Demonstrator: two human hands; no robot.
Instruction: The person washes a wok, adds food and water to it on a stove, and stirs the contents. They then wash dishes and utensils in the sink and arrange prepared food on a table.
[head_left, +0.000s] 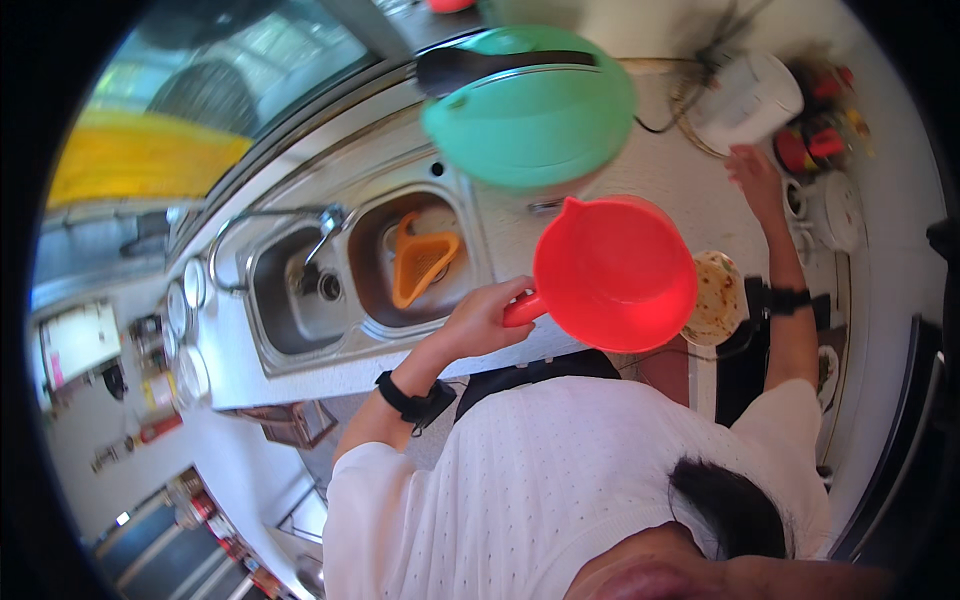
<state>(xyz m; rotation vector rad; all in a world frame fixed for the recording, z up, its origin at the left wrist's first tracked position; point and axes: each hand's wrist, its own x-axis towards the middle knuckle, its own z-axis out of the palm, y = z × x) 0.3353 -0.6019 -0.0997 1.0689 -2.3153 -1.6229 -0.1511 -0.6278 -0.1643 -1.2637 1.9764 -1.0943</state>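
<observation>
My left hand (487, 319) grips the handle of a red plastic water dipper (619, 270). The dipper is tilted so that I look into its bowl, and no contents show in it. Off to the right, my right hand (754, 180) is raised with its fingers loosely apart, holding nothing that I can see. It is close to the lower edge of a white kitchen appliance (750, 105); whether it touches cannot be told. A patterned plate with food stains (716, 300) is partly hidden behind the dipper.
A double steel sink (360, 330) with a tap (330, 217) is set into the counter on the left. An orange strainer basket (424, 259) lies in its right basin. Behind the dipper stands a large green basin (532, 127) with a dark-handled utensil (510, 64).
</observation>
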